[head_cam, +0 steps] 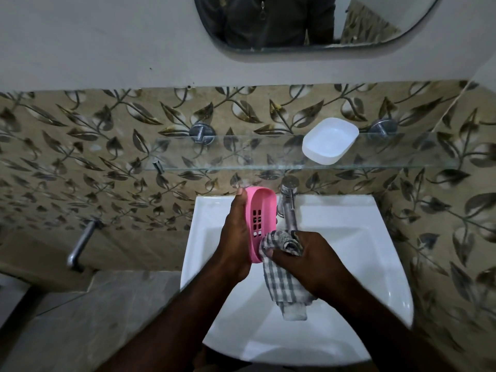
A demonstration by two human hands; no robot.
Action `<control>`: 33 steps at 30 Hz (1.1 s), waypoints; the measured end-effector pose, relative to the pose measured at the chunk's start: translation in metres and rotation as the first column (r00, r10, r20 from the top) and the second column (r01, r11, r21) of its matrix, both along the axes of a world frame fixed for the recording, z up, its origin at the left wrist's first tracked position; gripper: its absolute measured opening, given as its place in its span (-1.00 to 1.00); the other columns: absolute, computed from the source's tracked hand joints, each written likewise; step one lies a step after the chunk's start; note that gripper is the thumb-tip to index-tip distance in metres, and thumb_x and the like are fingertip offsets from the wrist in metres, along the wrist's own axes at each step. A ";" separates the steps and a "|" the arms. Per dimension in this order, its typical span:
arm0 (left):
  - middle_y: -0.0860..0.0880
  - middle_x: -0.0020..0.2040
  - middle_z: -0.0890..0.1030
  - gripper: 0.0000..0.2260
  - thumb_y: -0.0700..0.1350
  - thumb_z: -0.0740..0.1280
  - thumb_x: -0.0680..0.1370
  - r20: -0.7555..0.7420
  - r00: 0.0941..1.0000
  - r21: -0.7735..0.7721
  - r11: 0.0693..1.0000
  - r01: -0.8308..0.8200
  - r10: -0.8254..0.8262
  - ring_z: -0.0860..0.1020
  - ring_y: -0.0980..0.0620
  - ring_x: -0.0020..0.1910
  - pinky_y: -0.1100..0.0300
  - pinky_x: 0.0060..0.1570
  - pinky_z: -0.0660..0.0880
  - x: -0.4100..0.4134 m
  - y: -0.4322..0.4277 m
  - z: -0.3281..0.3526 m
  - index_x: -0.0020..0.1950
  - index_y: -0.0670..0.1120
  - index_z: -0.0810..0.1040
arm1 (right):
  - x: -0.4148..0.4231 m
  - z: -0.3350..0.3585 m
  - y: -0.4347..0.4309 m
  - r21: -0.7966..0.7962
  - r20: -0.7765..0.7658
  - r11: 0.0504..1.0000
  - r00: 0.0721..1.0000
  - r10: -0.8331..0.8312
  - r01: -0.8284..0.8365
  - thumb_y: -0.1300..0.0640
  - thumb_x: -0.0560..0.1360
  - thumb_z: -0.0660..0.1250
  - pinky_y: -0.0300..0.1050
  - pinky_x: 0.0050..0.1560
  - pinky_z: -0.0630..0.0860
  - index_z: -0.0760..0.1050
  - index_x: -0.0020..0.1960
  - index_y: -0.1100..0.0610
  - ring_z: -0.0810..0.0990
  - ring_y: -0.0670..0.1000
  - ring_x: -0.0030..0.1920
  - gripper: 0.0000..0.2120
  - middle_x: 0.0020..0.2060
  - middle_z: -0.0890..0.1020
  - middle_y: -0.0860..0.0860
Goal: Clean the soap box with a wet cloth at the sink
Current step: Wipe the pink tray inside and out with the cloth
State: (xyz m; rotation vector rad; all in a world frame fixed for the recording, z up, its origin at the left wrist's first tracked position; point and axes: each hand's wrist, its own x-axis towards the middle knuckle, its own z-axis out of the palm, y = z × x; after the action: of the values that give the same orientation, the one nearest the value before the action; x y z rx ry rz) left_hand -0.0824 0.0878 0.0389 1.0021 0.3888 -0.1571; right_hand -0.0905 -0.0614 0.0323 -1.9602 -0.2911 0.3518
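Observation:
My left hand (236, 237) grips a pink slotted soap box tray (264, 213), held on edge over the white sink (362, 253). My right hand (314, 259) holds a grey-and-white checked cloth (281, 280) bunched in its fingers. The bunched end presses against the tray's lower end, and the rest of the cloth hangs down into the basin. A white soap box half (330, 140) sits on the glass shelf (214, 154) above the sink.
A chrome tap (288, 202) stands at the sink's back edge, just right of the pink tray. Another chrome tap (80, 242) sticks out of the wall at the left. A mirror (295, 20) hangs above the leaf-patterned tiles.

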 end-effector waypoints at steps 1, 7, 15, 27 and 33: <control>-0.22 -0.03 0.65 -0.31 0.34 0.20 0.37 -0.021 1.000 -0.008 1.000 0.004 -0.004 0.64 -0.08 -0.14 0.08 -0.11 0.60 -0.002 -0.002 -0.001 0.21 -0.18 0.56 | 0.001 0.001 0.000 -0.049 0.048 0.999 0.999 0.005 -0.003 0.04 0.40 0.48 -0.02 -0.16 0.59 0.61 -0.21 0.03 0.66 -0.05 -0.25 -0.91 -0.31 0.69 -0.04; -0.17 -0.15 0.68 -0.31 0.37 0.16 0.37 -0.026 0.996 -0.052 0.995 0.089 -0.090 0.66 -0.08 -0.17 0.09 -0.15 0.58 0.000 -0.001 0.006 0.13 -0.19 0.58 | 0.016 0.014 0.007 -0.218 0.306 0.973 0.952 -0.002 0.072 0.02 0.36 0.45 -0.06 -0.23 0.52 0.52 -0.24 0.00 0.61 -0.01 -0.24 -0.88 -0.31 0.64 -0.03; -0.16 -0.20 0.68 -0.37 0.36 0.12 0.48 -0.107 0.994 -0.102 0.995 0.020 -0.031 0.66 -0.08 -0.26 0.10 -0.21 0.58 -0.005 -0.009 -0.001 0.01 -0.17 0.64 | 0.016 0.002 -0.001 -0.367 0.349 0.930 0.929 0.122 0.016 -0.14 0.37 0.38 -0.10 -0.30 0.43 0.40 -0.30 0.02 0.57 0.04 -0.28 -0.72 -0.32 0.62 0.00; -0.16 -0.18 0.67 -0.40 0.34 0.10 0.52 -0.063 0.998 -0.087 0.996 0.000 -0.006 0.65 -0.10 -0.20 0.07 -0.13 0.58 0.001 -0.007 0.007 0.03 -0.16 0.61 | 0.017 0.015 0.008 -0.259 0.363 0.965 0.929 0.064 0.035 -0.09 0.41 0.42 -0.06 -0.31 0.45 0.35 -0.34 -0.06 0.54 0.00 -0.32 -0.71 -0.40 0.53 -0.07; -0.17 -0.16 0.69 -0.38 0.34 0.07 0.53 -0.075 0.996 -0.113 0.993 0.031 -0.040 0.68 -0.08 -0.22 0.09 -0.16 0.57 -0.002 -0.002 -0.001 0.00 -0.16 0.64 | 0.028 0.020 0.008 -0.250 0.282 0.967 0.953 0.111 -0.039 0.09 0.35 0.47 -0.09 -0.26 0.48 0.44 -0.32 0.05 0.57 -0.04 -0.31 -0.79 -0.38 0.58 -0.05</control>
State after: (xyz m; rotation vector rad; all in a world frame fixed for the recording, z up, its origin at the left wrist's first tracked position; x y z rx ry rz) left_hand -0.0839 0.0855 0.0377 0.8945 0.4282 -0.2479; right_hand -0.0630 -0.0537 0.0521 -2.2494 -0.5381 0.1463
